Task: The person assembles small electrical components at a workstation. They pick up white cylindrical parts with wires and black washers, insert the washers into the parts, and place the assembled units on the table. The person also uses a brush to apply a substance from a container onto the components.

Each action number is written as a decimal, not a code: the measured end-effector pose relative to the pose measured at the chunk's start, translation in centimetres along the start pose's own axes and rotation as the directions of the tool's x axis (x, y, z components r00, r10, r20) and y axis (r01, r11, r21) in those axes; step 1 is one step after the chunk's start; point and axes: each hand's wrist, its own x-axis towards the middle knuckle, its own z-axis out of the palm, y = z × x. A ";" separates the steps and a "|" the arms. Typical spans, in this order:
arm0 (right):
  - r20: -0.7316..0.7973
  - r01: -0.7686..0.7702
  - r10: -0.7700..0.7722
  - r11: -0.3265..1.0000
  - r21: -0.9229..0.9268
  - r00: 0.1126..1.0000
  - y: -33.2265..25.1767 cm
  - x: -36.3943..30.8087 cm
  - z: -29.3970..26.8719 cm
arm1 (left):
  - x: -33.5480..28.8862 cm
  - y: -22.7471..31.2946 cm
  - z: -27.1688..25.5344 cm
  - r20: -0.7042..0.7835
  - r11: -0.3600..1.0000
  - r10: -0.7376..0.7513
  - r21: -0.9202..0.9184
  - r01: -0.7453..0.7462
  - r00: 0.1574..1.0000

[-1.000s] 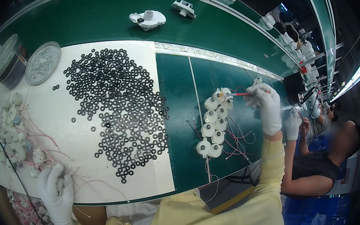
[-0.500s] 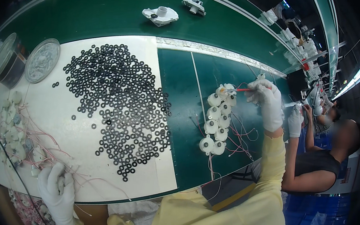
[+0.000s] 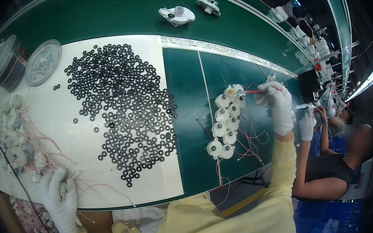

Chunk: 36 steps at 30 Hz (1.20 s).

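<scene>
In a white glove, my right hand (image 3: 277, 102) pinches a thin red-handled brush (image 3: 251, 92). Its tip is at the far end of a cluster of round white motors (image 3: 219, 129), which stand in two rows with dark centres and pink wires. Whether the tip touches the motor there is too small to tell. My left hand (image 3: 60, 196), also gloved, rests at the near left table edge with its fingers curled. Something greyish shows between the fingers, but I cannot make it out. Beside it lies a pile of white motors (image 3: 13, 139) with pink wires.
Many black rubber rings (image 3: 114, 77) are spread over a white sheet (image 3: 77, 151). A clear tub (image 3: 9, 67) and a round lid (image 3: 44, 62) stand at the left. Behind, a green belt (image 3: 93, 15) carries white housings (image 3: 177, 16). A co-worker (image 3: 328, 173) sits at the right.
The white housings on the belt have moved to the right. The co-worker's hands have shifted slightly. Both of my hands have stayed nearly in place, the brush still in my right.
</scene>
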 end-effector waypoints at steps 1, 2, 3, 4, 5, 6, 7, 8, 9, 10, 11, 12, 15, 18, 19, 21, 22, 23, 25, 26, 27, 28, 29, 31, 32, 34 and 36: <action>0.001 0.002 -0.002 1.000 -0.002 1.000 0.1 0.0 0.0 | 0.0 0.0 0.0 -0.001 1.000 0.000 0.001 0.000 1.000; 0.026 0.006 -0.005 1.000 -0.001 1.000 0.2 0.0 -0.3 | 0.0 -0.1 0.0 0.000 1.000 0.006 0.001 -0.006 1.000; 0.050 0.008 -0.008 1.000 -0.001 0.999 0.5 0.1 -0.8 | 0.0 -0.2 0.1 0.002 1.000 0.013 0.001 -0.013 1.000; 0.075 0.011 -0.011 1.000 -0.001 0.997 0.6 0.1 -1.1 | 0.1 -0.3 0.1 0.003 1.000 0.020 0.001 -0.020 1.000; 0.065 0.005 -0.005 1.000 -0.008 0.998 0.5 0.1 -1.0 | 0.1 -0.3 0.1 0.007 1.000 0.025 0.003 -0.025 1.000; 0.055 -0.001 0.001 1.000 -0.015 0.998 0.4 -0.1 -0.9 | 0.1 -0.3 0.0 0.011 1.000 0.030 0.004 -0.030 0.999; 0.045 -0.007 0.008 1.000 -0.022 0.999 0.4 -0.2 -0.9 | 0.1 -0.4 0.0 0.015 0.999 0.036 0.005 -0.036 0.999; 0.043 -0.004 0.005 1.000 -0.017 0.999 0.4 -0.2 -0.9 | 0.1 -0.3 0.0 0.005 0.999 0.038 0.009 -0.038 0.999; 0.041 -0.001 0.002 1.000 -0.013 0.999 0.4 -0.3 -0.9 | 0.1 -0.2 0.1 -0.004 0.999 0.040 0.013 -0.040 0.999; 0.038 0.001 -0.001 1.000 -0.008 0.999 0.4 -0.3 -0.9 | 0.1 -0.2 0.1 -0.013 0.999 0.042 0.017 -0.042 0.999; 0.036 0.001 -0.001 1.000 -0.003 0.999 0.5 -0.3 -1.0 | 0.1 -0.2 0.1 -0.010 0.999 0.048 0.022 -0.048 0.999; 0.035 0.001 -0.001 1.000 0.002 0.999 0.5 -0.2 -1.1 | 0.1 -0.1 -0.1 -0.008 0.998 0.053 0.028 -0.053 0.999; 0.020 0.009 -0.009 1.000 -0.005 1.000 0.4 -0.4 -1.5 | 0.1 0.0 -0.1 -0.006 0.999 0.052 0.014 -0.052 0.999; -0.016 0.011 -0.011 1.000 0.006 1.000 0.1 -0.6 -1.2 | 0.2 0.1 0.0 -0.002 0.999 0.046 0.000 -0.046 0.999; -0.031 0.011 -0.011 1.000 0.015 0.999 0.0 -0.6 -0.9 | 0.3 0.1 -0.1 0.000 0.999 0.045 -0.001 -0.045 0.999; -0.040 0.023 -0.021 0.999 0.048 0.999 -0.3 -0.6 0.0 | 0.5 0.2 -0.1 -0.009 0.997 0.073 0.005 -0.073 0.997; -0.044 0.028 -0.026 0.997 0.065 0.999 -0.3 -0.6 0.3 | 0.5 0.3 -0.1 -0.014 0.996 0.086 0.008 -0.086 0.996; -0.011 0.026 -0.025 0.998 0.057 1.000 -0.1 -0.5 0.1 | 0.5 0.3 -0.1 -0.019 0.997 0.080 0.007 -0.080 0.997; 0.056 0.021 -0.023 0.999 0.040 0.998 0.6 -0.1 -0.7 | 0.4 0.2 0.0 -0.028 0.998 0.069 0.003 -0.069 0.997; 0.062 0.022 -0.024 0.999 0.034 0.998 0.8 0.0 -0.9 | 0.3 0.2 0.0 -0.026 0.998 0.068 0.003 -0.068 0.997; 0.068 0.024 -0.026 0.999 0.028 0.997 0.9 0.0 -1.0 | 0.3 0.2 0.0 -0.023 0.998 0.068 0.003 -0.068 0.997; 0.074 0.025 -0.027 0.999 0.023 0.997 1.0 0.0 -1.1 | 0.3 0.1 0.0 -0.020 0.998 0.068 0.003 -0.068 0.998; 0.058 0.035 -0.036 0.999 0.028 0.998 1.0 0.0 -1.0 | 0.3 0.1 0.0 -0.022 0.997 0.073 0.006 -0.073 0.997; 0.026 0.054 -0.055 0.998 0.039 0.998 1.0 -0.3 -0.7 | 0.3 0.0 0.0 -0.026 0.996 0.085 0.014 -0.085 0.996; -0.003 0.057 -0.056 0.998 0.037 0.998 0.9 -0.5 -0.7 | 0.3 0.1 0.0 -0.025 0.997 0.081 0.016 -0.081 0.996; -0.059 0.062 -0.060 0.998 0.032 0.996 0.4 -0.8 -0.6 | 0.3 0.1 0.0 -0.023 0.997 0.072 0.022 -0.072 0.997; -0.048 0.033 -0.033 0.999 0.009 0.998 0.3 -1.0 -1.5 | 0.2 0.1 0.0 -0.022 0.998 0.061 0.015 -0.061 0.998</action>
